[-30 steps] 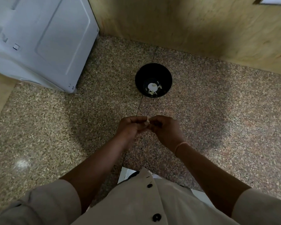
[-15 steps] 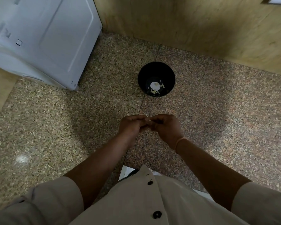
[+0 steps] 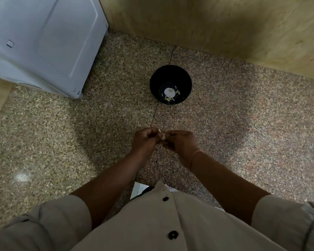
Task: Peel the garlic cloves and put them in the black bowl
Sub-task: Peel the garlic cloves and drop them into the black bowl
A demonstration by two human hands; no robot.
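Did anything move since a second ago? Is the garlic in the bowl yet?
Hardly anything, and not yet. The left hand and right hand stay together in the same spot, both pinching the garlic clove. Their fingers shifted a little, so a pale bit of clove, almost hidden half a second ago, shows again. Nothing was let go. The black bowl and the pale pieces in it stayed put.

The garlic clove [image 3: 163,136] is back in sight.

There was one black bowl [image 3: 186,82] holding several pale pieces [image 3: 168,99], too small to count. One garlic clove [image 3: 163,137] showed between two hands: left hand [image 3: 145,143], right hand [image 3: 182,144]. Two black buttons [image 3: 173,234] and one white appliance [image 3: 43,42] were visible.
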